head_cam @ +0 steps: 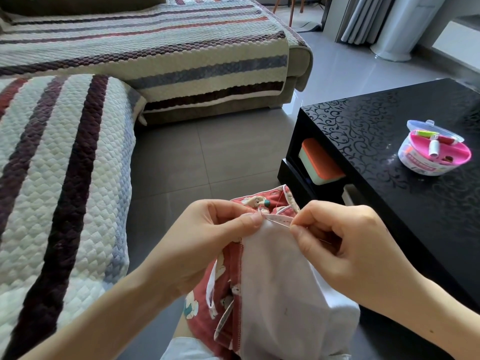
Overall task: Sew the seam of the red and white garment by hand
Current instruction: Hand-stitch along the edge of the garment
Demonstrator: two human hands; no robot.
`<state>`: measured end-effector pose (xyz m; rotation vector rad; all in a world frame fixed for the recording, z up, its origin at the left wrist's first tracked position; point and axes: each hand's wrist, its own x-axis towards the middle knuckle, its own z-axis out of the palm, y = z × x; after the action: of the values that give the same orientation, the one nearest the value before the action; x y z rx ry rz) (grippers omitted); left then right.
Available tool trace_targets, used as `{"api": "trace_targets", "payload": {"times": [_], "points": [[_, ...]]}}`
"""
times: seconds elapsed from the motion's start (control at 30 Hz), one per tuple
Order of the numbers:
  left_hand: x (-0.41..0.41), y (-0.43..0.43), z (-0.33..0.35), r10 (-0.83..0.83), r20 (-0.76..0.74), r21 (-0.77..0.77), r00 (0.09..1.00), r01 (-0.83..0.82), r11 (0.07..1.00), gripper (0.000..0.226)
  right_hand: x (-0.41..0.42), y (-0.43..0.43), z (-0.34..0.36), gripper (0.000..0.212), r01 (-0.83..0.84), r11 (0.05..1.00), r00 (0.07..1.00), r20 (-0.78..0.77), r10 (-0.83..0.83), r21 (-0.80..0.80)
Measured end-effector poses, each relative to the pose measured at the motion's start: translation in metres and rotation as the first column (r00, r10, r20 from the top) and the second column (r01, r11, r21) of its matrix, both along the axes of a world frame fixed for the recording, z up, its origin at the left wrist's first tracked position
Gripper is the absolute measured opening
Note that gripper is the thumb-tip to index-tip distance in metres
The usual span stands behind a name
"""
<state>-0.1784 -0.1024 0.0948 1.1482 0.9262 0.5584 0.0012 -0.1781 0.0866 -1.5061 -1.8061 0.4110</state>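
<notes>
Head cam, looking down at the lap: the red and white garment (272,276) hangs over the knees, white lining facing up, the red printed side showing along its left edge and at the top. The left hand (220,229) pinches the top hem, thumb and fingers (249,224) closed tight on the fabric. The right hand (345,237) sits just beside it, its fingers pinched narrow on a needle (279,221) that lies along the hem.

Room-wise, it's a grey tiled floor (197,152), pretty glossy. On the left is a sofa (65,178) under a quilted striped cover. On the right is a black bench (415,203) with a swirly pattern on top and a round sewing kit tub (433,152) open on it, thread spools inside. An orange and green box (320,162) sits on the shelf underneath. Grey curtain (363,19) at the back.
</notes>
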Motion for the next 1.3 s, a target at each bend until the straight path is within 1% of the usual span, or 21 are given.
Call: {"api": "trace_targets", "payload": {"times": [0.2,0.4,0.47,0.6,0.77,0.83,0.9,1.0,1.13,1.3], "points": [[-0.001,0.000,-0.001,-0.003,-0.011,0.026,1.000,0.004,1.000,0.018,-0.001,0.002,0.000,0.022,-0.002,1.000,1.000,0.024,0.002,0.007],[-0.001,0.001,-0.001,-0.027,-0.042,0.076,0.999,0.030,0.997,0.023,-0.002,0.002,0.004,0.019,-0.009,1.000,0.998,0.060,0.008,0.017],[-0.002,0.000,-0.001,-0.050,-0.071,0.122,0.996,0.059,0.991,0.019,-0.002,0.002,0.005,0.018,-0.015,1.000,0.995,0.095,0.014,0.016],[-0.001,-0.001,-0.002,-0.075,-0.157,0.269,0.985,0.115,0.956,0.016,-0.003,0.005,0.007,0.020,-0.020,1.000,0.984,0.179,0.019,0.003],[-0.002,0.000,-0.002,-0.122,-0.172,0.275,0.977,0.167,0.947,0.016,-0.003,0.006,0.006,0.019,-0.021,0.999,0.981,0.194,0.026,-0.028],[-0.003,0.000,-0.001,-0.141,-0.149,0.226,0.979,0.173,0.959,0.015,-0.002,0.007,0.004,0.015,-0.026,0.998,0.988,0.152,0.034,-0.052],[-0.003,0.000,0.001,-0.141,-0.110,0.163,0.984,0.157,0.974,0.011,0.000,0.007,0.002,0.014,-0.039,0.996,0.998,0.053,0.043,-0.079],[-0.003,0.000,0.004,-0.128,-0.108,0.142,0.986,0.143,0.980,0.009,0.003,0.006,0.003,0.013,-0.055,0.992,0.995,-0.093,0.045,-0.110],[-0.001,0.000,0.005,-0.107,-0.106,0.111,0.989,0.119,0.987,0.018,0.004,0.004,0.007,0.013,-0.107,0.985,0.958,-0.281,0.065,-0.134],[-0.001,0.000,0.005,-0.125,-0.056,0.047,0.991,0.127,0.991,0.014,0.007,0.006,0.005,0.014,-0.156,0.968,0.904,-0.423,0.058,-0.199]]}}
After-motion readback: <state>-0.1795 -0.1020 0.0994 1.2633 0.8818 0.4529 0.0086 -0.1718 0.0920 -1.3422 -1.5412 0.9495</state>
